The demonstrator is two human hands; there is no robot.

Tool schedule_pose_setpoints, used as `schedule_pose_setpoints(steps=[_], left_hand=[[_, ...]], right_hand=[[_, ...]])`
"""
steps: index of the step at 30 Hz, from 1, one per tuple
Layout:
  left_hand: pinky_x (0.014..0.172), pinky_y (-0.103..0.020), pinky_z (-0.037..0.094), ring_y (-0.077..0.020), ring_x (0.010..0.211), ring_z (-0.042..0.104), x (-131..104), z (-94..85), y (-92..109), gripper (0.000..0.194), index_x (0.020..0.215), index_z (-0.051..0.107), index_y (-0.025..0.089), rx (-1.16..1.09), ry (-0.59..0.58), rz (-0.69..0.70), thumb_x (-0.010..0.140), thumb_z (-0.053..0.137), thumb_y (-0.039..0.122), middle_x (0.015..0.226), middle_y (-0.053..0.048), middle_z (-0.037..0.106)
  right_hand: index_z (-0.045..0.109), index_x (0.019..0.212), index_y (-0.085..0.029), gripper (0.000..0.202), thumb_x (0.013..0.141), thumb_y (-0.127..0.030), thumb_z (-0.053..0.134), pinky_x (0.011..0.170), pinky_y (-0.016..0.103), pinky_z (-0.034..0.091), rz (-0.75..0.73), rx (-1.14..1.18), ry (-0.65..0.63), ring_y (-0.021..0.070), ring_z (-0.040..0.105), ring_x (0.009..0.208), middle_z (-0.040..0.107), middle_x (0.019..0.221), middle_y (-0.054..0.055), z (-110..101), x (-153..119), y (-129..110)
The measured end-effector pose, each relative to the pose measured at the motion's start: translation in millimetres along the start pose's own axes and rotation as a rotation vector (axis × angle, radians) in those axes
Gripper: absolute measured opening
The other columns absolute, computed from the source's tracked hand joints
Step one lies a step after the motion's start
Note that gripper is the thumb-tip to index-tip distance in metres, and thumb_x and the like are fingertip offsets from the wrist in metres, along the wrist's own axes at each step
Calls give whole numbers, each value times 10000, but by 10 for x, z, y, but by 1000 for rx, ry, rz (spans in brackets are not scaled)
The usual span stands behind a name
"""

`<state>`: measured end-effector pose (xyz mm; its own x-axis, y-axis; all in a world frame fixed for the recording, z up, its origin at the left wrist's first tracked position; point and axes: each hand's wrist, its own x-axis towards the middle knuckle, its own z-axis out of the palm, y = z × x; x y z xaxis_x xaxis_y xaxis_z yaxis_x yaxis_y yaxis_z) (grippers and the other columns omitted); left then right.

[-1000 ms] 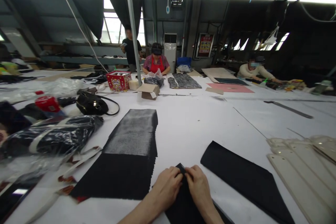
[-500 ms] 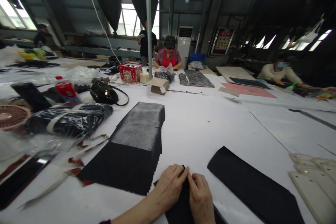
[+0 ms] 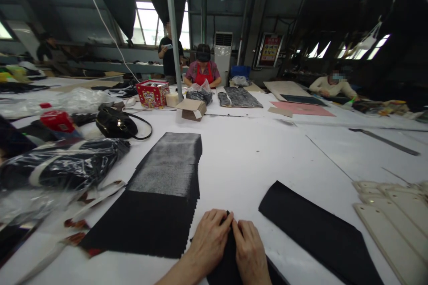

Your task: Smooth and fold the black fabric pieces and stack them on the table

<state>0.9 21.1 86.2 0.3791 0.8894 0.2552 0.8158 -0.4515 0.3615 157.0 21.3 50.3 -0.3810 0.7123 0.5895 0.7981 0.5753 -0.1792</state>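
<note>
My left hand (image 3: 211,237) and my right hand (image 3: 249,249) meet at the far tip of a black fabric piece (image 3: 228,262) at the table's near edge. The fingers of both hands are closed, pinching the piece's narrow end. Its lower part runs out of view between my wrists. To the left lies a fanned stack of black pieces (image 3: 140,225), with a greyish, whitened surface on its far part. On the right rests another stack of black pieces (image 3: 317,231) with a slanted end.
White tabletop (image 3: 234,151) stretches ahead. On the left are a plastic-wrapped black bundle (image 3: 67,162), a black handbag (image 3: 117,122) and a red-capped bottle (image 3: 58,120). Cream panels (image 3: 394,222) lie at right. A pole (image 3: 174,31) rises beyond a cardboard box (image 3: 191,110). Several people work farther off.
The view has turned slightly right, so things shift leftward in the picture. Both my hands keep their pinch on the black piece, almost unmoved.
</note>
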Motion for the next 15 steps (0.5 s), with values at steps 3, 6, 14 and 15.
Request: schedule_pose_setpoints(steps=[3, 6, 14, 15], left_hand=[[912, -391, 432, -228, 1021, 496, -5, 38, -24, 452, 1360, 435, 237, 3, 2, 7, 924, 428, 118, 1126, -75, 547], [914, -390, 433, -228, 1032, 496, 0, 40, -30, 455, 1357, 437, 234, 1, 9, 3, 919, 430, 114, 1138, -72, 544], [926, -400, 428, -235, 1034, 503, 9, 25, 5, 449, 1347, 443, 198, 39, -20, -47, 905, 423, 117, 1161, -94, 547], [939, -410, 422, -241, 1044, 502, 10, 19, -4, 441, 1341, 448, 186, 51, -18, -59, 903, 436, 134, 1168, -98, 549]], right_hand=[[533, 1213, -159, 363, 901, -68, 370, 718, 371, 475, 12, -9, -19, 221, 522, 802, 562, 888, 78, -14, 6, -13], [538, 1204, -178, 360, 902, -68, 374, 723, 364, 473, 14, -17, -17, 219, 524, 803, 561, 891, 71, -14, 13, -22], [545, 1158, -175, 339, 886, -45, 393, 728, 373, 458, 21, -43, -43, 225, 519, 817, 560, 901, 73, -9, 6, -22], [551, 1140, -176, 332, 883, -40, 391, 727, 373, 455, 22, -48, -39, 226, 518, 821, 559, 904, 74, -13, 6, -22]])
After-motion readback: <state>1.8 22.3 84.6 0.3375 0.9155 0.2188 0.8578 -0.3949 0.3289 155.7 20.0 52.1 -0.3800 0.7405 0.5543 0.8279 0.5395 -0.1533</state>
